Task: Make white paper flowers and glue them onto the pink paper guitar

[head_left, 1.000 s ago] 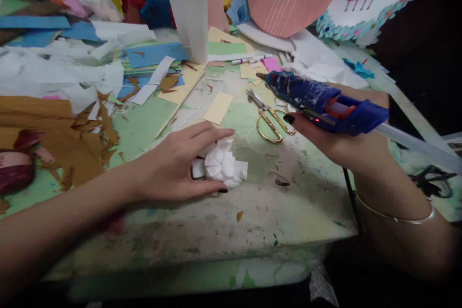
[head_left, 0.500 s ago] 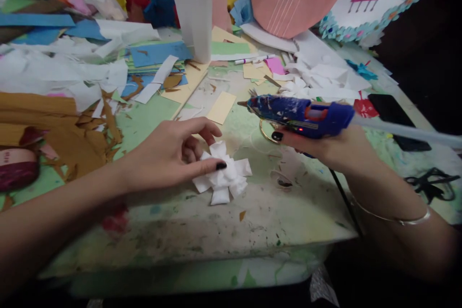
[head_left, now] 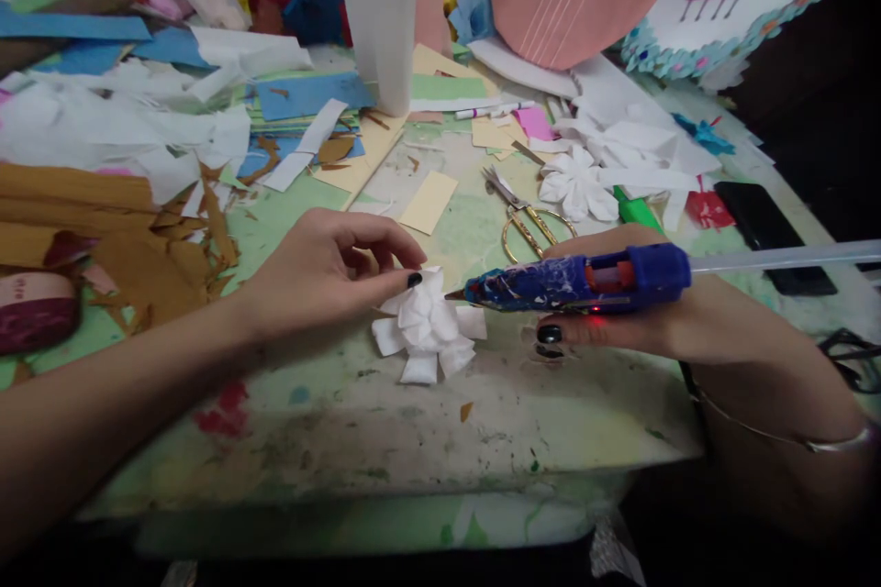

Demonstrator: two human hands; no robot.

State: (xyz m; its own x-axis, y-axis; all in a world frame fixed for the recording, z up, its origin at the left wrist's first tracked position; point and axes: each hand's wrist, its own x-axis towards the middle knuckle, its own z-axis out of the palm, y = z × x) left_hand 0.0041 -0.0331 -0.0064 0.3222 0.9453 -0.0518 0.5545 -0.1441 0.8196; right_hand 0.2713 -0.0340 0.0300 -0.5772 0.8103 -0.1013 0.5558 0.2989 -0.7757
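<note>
A white paper flower [head_left: 428, 335] with layered petals lies on the paint-stained table. My left hand [head_left: 323, 261] has its thumb and forefinger closed on an upper petal, the other fingers curled behind. Wrapped around a blue glue gun [head_left: 551, 282] is my right hand [head_left: 647, 330], thumb along its near side. The gun's nozzle points left, close to the flower's right side; whether it touches cannot be made out. A small red light glows on the gun, and a clear glue stick [head_left: 777, 255] sticks out of its back.
Gold-handled scissors [head_left: 527, 225] lie behind the gun, beside another white paper flower [head_left: 578, 183]. A black phone [head_left: 775, 234] rests at right. Brown crepe paper [head_left: 75, 211] and white scraps cover the left. A pale upright column [head_left: 381, 18] and a pink guitar-shaped piece [head_left: 578, 5] stand behind.
My right hand has brought the glue gun down towards the flower, uncovering the scissors and the second flower. My left hand has shifted slightly up, its thumb moving from the flower's centre to an upper petal.
</note>
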